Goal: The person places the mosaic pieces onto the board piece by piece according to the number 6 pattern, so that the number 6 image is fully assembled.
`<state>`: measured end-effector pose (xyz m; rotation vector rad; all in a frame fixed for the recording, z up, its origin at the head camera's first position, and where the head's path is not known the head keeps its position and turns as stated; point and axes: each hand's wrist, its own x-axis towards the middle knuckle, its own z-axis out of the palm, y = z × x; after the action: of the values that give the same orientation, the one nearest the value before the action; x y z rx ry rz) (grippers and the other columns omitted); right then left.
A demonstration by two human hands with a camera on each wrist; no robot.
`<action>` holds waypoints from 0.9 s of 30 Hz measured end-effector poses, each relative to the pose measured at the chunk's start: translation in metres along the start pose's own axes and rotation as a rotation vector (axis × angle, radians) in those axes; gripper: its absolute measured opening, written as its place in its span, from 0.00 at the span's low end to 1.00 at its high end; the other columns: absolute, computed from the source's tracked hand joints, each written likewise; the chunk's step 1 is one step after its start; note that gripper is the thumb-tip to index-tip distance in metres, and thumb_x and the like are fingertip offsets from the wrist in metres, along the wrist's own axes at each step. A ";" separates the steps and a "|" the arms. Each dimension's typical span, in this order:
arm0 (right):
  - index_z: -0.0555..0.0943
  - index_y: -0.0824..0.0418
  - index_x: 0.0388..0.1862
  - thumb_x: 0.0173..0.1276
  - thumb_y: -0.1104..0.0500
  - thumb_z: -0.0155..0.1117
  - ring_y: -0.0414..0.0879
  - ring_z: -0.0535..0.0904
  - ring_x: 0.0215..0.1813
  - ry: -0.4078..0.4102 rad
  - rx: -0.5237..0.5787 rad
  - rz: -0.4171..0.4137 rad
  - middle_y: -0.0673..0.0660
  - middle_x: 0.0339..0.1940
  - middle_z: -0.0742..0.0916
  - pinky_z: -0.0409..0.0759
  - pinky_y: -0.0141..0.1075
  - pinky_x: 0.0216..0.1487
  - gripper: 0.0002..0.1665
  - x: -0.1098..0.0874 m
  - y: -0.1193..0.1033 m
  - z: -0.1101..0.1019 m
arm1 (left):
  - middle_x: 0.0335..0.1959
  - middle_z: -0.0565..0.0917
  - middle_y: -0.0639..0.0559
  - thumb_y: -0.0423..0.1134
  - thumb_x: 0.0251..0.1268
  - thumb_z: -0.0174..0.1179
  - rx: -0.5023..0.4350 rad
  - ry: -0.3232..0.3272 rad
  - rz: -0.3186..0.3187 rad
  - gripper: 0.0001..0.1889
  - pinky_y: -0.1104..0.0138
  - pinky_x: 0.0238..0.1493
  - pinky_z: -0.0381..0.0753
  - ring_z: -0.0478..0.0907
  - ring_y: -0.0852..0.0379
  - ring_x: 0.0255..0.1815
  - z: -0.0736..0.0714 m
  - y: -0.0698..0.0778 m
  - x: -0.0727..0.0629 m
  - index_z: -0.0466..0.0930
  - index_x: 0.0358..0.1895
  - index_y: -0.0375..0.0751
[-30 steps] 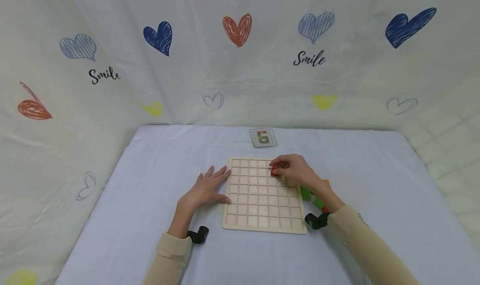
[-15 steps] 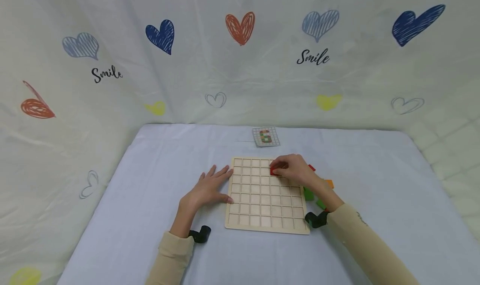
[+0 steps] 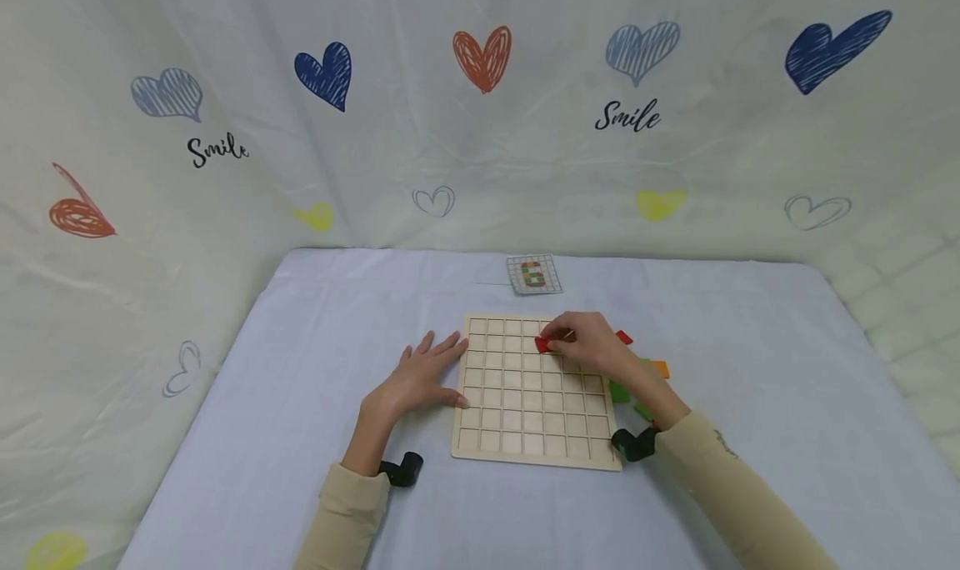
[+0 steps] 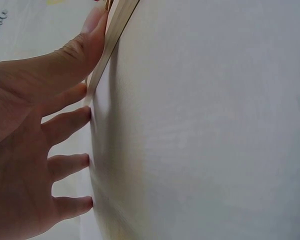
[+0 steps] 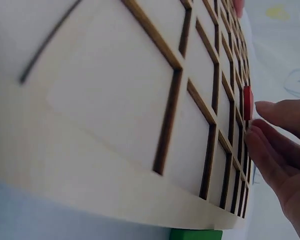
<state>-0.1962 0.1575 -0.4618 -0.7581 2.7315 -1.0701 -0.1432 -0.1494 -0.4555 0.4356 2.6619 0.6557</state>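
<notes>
Nearest to me I record two sleeves (image 3: 348,503) of tan cloth, with a smooth black, elbow-shaped wrist mount (image 3: 402,469) beside the left cuff and a matching one at the right.

The left hand (image 3: 420,378) lies flat, its fingers straight and spread, gripping nothing; in the left wrist view the thumb meets the edge of the wooden board (image 3: 521,420).

The board is a pale, smooth square with slightly rounded corners, divided into square cells by thin raised strips. My right wrist view shows those strips browned along their cut sides. It rests on a surface (image 3: 300,345) draped in matte white cloth.

Just outside its right edge sit glossy flat pieces: a green block (image 3: 619,392), an orange block (image 3: 661,369) and, farther up, a red strip (image 3: 624,337).

The right hand (image 3: 592,345) has its fingers curled, pinching a small red tile (image 3: 541,346) at their tips, over the board's upper part, right of centre. The tile sits askew to the grid.

Beyond the board lies a thin card (image 3: 534,275) printed with a gridded figure 6. Farthest off hangs a softly creased white backdrop (image 3: 375,162) bearing sketched hearts and "Smile" lettering.
</notes>
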 end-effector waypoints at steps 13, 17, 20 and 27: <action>0.88 0.66 0.48 0.64 0.64 0.75 0.46 0.78 0.35 -0.052 -0.123 -0.081 0.57 0.36 0.83 0.79 0.36 0.37 0.14 0.004 -0.001 0.006 | 0.85 0.55 0.53 0.51 0.55 0.77 -0.008 -0.004 -0.002 0.51 0.34 0.80 0.39 0.39 0.37 0.86 0.001 -0.002 0.001 0.59 0.82 0.50; 0.87 0.67 0.47 0.65 0.65 0.74 0.48 0.78 0.36 -0.041 -0.127 -0.047 0.58 0.36 0.83 0.79 0.38 0.38 0.12 0.000 -0.001 0.004 | 0.85 0.55 0.52 0.50 0.56 0.76 -0.005 -0.006 0.001 0.51 0.34 0.80 0.39 0.39 0.36 0.86 0.001 -0.001 0.001 0.59 0.82 0.49; 0.87 0.68 0.47 0.65 0.65 0.74 0.49 0.80 0.37 -0.043 -0.116 -0.024 0.59 0.37 0.84 0.81 0.39 0.40 0.13 -0.001 -0.002 0.003 | 0.85 0.55 0.52 0.50 0.56 0.76 -0.005 -0.007 0.005 0.51 0.34 0.80 0.39 0.39 0.36 0.86 0.001 -0.001 0.000 0.59 0.82 0.49; 0.86 0.68 0.48 0.66 0.64 0.73 0.49 0.83 0.40 -0.045 -0.083 0.018 0.58 0.40 0.87 0.84 0.42 0.45 0.13 -0.002 -0.004 0.000 | 0.85 0.55 0.52 0.50 0.56 0.76 -0.012 -0.006 0.007 0.51 0.34 0.80 0.39 0.39 0.36 0.86 0.001 0.000 -0.001 0.59 0.82 0.48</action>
<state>-0.1927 0.1565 -0.4593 -0.7576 2.7543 -0.9290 -0.1426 -0.1497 -0.4560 0.4431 2.6507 0.6715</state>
